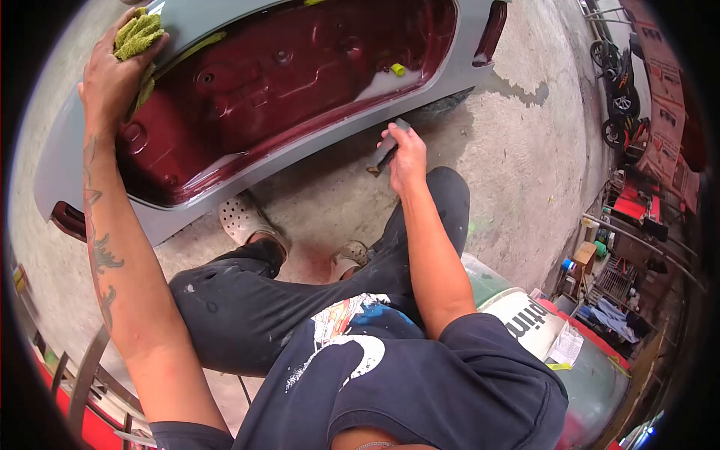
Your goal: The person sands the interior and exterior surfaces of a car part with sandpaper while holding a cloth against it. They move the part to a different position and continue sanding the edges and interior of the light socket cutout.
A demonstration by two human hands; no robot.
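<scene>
A large car body panel (307, 154) lies before me, with a matte grey outer border and a glossy dark red recessed inside. At its upper left edge, my left hand (111, 79) is closed around a yellow-green microfiber cloth (140, 36), resting against the grey border. More of the cloth hangs below the fingers. My right hand (409, 156) is off the panel's near edge, over the floor, with the fingers closed on a flat grey sanding block (385, 147) that has a brownish end.
A small yellow-green piece (397, 70) sits on the red recess beside a whitish wet patch. Damp concrete floor (525, 127) surrounds the panel. At right stand a white-labelled bucket (525, 322), a toy motorcycle (622, 97) and a cluttered rack (615, 277). My feet in clogs (247, 219) are close to the panel.
</scene>
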